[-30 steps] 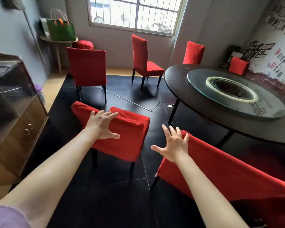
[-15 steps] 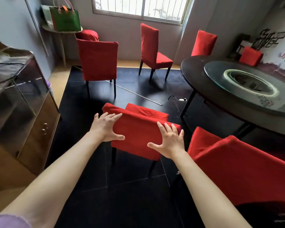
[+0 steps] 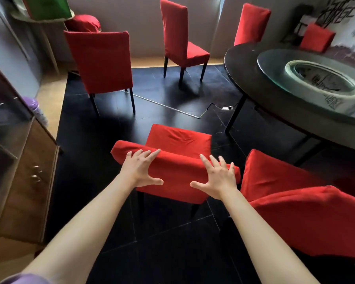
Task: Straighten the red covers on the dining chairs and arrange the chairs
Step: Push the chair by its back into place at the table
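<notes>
I have both hands on the back of the nearest chair [image 3: 172, 175], which stands on the dark floor [image 3: 162, 242] just left of the round table [image 3: 275, 111]. My left hand [image 3: 140, 171] lies flat on the red cover near the left end of the backrest's top edge, fingers straight and spread over the fold, thumb out to the side. My right hand [image 3: 217, 179] lies the same way near the right end, fingers splayed on the cloth, nothing pinched. The seat [image 3: 178, 138] beyond the backrest shows a few creases in its cover.

Just beside it on the right is a second chair [image 3: 295, 206], close to the table's edge, its cover lying loose. Further off, one chair [image 3: 103, 60] stands with its back to me, another [image 3: 180, 39] side-on near the far wall, and two more [image 3: 252, 23] [image 3: 318, 37] at the table's far side. A wooden cabinet [image 3: 27, 181] runs along the left wall.
</notes>
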The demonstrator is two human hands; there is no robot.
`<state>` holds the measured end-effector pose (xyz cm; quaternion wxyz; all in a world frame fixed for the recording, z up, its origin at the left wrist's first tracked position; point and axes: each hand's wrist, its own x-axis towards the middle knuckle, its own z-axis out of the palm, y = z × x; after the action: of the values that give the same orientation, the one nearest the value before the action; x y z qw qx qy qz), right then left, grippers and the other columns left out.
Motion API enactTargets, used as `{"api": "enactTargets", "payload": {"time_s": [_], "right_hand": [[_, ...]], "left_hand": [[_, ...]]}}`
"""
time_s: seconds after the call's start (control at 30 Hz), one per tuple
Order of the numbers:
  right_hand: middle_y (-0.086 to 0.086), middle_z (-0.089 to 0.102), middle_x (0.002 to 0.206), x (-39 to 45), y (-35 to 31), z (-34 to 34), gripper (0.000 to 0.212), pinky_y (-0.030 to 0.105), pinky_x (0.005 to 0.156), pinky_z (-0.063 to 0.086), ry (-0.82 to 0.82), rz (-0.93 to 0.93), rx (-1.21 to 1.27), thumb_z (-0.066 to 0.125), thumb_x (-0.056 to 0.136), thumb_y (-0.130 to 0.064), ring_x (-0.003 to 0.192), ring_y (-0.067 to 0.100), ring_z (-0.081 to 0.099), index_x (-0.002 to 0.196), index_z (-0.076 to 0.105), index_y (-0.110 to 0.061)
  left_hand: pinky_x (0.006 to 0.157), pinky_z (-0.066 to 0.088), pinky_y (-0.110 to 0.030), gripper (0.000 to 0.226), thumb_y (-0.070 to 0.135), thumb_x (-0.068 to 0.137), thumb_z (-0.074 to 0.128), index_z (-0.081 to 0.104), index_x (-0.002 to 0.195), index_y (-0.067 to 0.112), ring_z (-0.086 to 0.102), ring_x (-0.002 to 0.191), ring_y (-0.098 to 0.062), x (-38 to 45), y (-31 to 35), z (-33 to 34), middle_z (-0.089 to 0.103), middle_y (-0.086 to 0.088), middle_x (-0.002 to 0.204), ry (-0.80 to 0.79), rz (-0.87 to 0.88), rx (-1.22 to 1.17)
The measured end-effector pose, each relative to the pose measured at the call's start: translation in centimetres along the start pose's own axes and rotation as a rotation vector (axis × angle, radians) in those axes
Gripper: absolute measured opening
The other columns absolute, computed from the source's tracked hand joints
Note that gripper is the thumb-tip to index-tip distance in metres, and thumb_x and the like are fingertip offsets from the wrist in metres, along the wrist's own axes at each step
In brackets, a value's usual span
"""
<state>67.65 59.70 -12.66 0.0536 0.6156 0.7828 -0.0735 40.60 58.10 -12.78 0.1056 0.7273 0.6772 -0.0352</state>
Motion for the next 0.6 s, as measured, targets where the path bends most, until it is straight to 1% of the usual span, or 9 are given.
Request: {"api": "enactTargets", "payload": {"time_s": [0.1,0.2,0.27,0.33,0.4,0.47,0.6], "right_hand": [[0.003,0.018,0.161,2.1,1.4,1.1,0.102,0.059,0.116,0.009,-0.088,0.039,-0.006,0.041,0.068,-0.088,0.147,0.03,0.013,0.151,0.003,-0.045],[0.002,0.023,0.159,3.3,2.2,2.0,0.1,0.059,0.115,0.011,-0.128,0.054,-0.008,0.041,0.067,-0.089,0.145,0.029,0.02,0.151,0.006,-0.047],[0.002,0.033,0.154,4.3,2.2,2.0,0.102,0.06,0.114,0.012,-0.127,0.056,0.006,0.041,0.063,-0.091,0.141,0.027,0.028,0.15,0.011,-0.047],[0.0,0.043,0.146,5.0,2.2,1.9,0.108,0.059,0.112,0.017,-0.142,0.056,-0.004,0.037,0.055,-0.094,0.134,0.025,0.038,0.15,0.016,-0.046],[-0.001,0.051,0.137,5.3,2.2,2.0,0.115,0.055,0.109,0.025,-0.12,0.066,-0.025,0.028,0.048,-0.097,0.126,0.023,0.046,0.149,0.022,-0.043],[-0.002,0.057,0.129,5.3,2.0,2.3,0.117,0.05,0.103,0.032,-0.075,0.083,-0.057,0.023,0.046,-0.098,0.118,0.023,0.051,0.148,0.027,-0.041],[-0.004,0.06,0.12,5.1,1.7,2.7,0.118,0.044,0.095,0.036,-0.032,0.105,-0.103,0.02,0.046,-0.098,0.109,0.021,0.056,0.147,0.031,-0.038]], "left_hand": [[0.116,0.014,-0.051,0.116,0.083,0.061,0.058,0.003,0.153,0.04,0.015,0.148,-0.024,2.8,-1.0,1.2,0.021,0.0,0.16,-0.02,0.029,0.015],[0.117,0.009,-0.051,0.113,0.086,0.06,0.055,0.006,0.153,0.042,0.012,0.148,-0.024,4.7,-2.1,2.0,0.019,0.0,0.161,-0.036,0.062,0.044],[0.117,0.008,-0.051,0.115,0.089,0.056,0.054,0.01,0.152,0.043,0.018,0.147,-0.025,6.0,-2.6,1.9,0.025,0.002,0.159,-0.043,0.091,0.061],[0.117,0.011,-0.05,0.118,0.092,0.051,0.051,0.015,0.151,0.042,0.026,0.144,-0.024,7.1,-3.1,1.7,0.032,0.005,0.156,-0.055,0.141,0.093],[0.116,0.015,-0.049,0.118,0.095,0.047,0.047,0.022,0.15,0.042,0.033,0.141,-0.022,7.8,-3.4,1.6,0.038,0.008,0.152,-0.051,0.194,0.115],[0.115,0.018,-0.05,0.118,0.096,0.044,0.041,0.027,0.148,0.042,0.037,0.139,-0.021,8.3,-3.6,1.5,0.042,0.01,0.149,-0.047,0.235,0.118],[0.112,0.026,-0.045,0.118,0.098,0.043,0.031,0.032,0.146,0.042,0.044,0.132,-0.018,8.7,-3.9,1.4,0.048,0.012,0.144,-0.035,0.31,0.129]]}}
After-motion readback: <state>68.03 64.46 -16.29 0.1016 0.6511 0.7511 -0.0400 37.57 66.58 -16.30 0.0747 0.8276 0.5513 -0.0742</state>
